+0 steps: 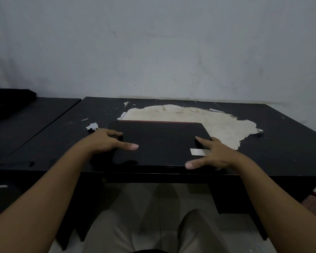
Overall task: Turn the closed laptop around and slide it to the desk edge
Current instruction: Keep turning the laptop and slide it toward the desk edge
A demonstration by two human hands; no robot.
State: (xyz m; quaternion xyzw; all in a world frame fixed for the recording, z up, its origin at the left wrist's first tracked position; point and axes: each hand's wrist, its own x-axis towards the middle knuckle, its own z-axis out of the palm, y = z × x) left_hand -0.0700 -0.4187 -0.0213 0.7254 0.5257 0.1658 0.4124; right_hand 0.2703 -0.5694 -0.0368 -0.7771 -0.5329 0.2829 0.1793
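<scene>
The closed black laptop [159,143] lies flat on the dark desk [281,143], its front side along the desk's near edge and a red strip along its far side. A small silver sticker [196,152] sits near its right front corner. My left hand [106,141] lies over the laptop's left edge, fingers spread and thumb stretched across the lid. My right hand [215,154] is at the right front corner, fingers apart, index finger on the lid and thumb out past the front edge. Neither hand is wrapped around the laptop.
Behind the laptop the desk's dark coating has peeled off, leaving a large pale patch [190,115] with curled flakes. A second dark desk [26,121] adjoins on the left, with a black bundle [9,101] on it. A wall stands right behind. My legs are under the desk.
</scene>
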